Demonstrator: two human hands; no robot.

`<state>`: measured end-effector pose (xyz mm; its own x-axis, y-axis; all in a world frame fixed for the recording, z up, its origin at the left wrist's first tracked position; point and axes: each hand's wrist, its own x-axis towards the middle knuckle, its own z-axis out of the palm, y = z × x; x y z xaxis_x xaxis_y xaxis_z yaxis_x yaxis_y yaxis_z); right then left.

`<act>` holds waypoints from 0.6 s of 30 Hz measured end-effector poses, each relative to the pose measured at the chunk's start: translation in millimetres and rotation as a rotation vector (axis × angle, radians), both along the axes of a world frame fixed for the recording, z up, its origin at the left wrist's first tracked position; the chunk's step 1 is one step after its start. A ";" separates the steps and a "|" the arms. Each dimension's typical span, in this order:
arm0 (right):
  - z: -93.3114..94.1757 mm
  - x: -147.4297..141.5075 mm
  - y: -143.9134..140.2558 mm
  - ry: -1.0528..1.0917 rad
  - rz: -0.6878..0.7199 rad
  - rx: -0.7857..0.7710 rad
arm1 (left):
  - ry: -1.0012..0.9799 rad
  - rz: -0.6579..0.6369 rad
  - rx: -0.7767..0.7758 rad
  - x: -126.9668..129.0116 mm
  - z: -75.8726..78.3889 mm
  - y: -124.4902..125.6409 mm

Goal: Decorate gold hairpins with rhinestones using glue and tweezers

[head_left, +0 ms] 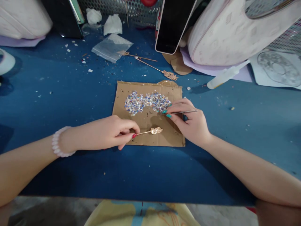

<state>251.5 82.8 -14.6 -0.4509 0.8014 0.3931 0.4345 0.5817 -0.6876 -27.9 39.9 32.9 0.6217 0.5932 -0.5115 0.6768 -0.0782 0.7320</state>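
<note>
Your left hand (110, 133) pinches gold hairpin (150, 131) by stem, ornament end lying on cardboard sheet (145, 121) on blue desk (70, 94). Your right hand (191, 122) grips thin metal pick (182, 112), tip at edge of sequin pile (145, 103) on same cardboard. Step in hand, likely: lifting one sequin for ornament. Next move calls for steady tip and a still pin. Containers: clear plastic bag (111, 47) behind, contents unclear; mesh basket (138, 9) at back, contents hidden.

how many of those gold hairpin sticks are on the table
3. One hairpin is pinched in the left hand over the cardboard; two more hairpins lie on the blue table behind it. Clutter may hide others.
</note>
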 end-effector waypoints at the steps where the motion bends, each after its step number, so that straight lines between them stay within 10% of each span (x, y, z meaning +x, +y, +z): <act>1: -0.3 0.1 -0.1 -0.003 -0.015 -0.003 | 0.009 -0.001 -0.013 0.3 0.9 0.4; 18: -1.5 0.2 0.3 0.012 0.000 -0.062 | -0.026 -0.011 0.021 -4.9 -7.2 0.4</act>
<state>251.8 83.1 -16.2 -0.4467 0.8242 0.3480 0.4258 0.5380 -0.7275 -32.8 40.3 25.6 0.6409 0.5966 -0.4830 0.6568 -0.1006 0.7473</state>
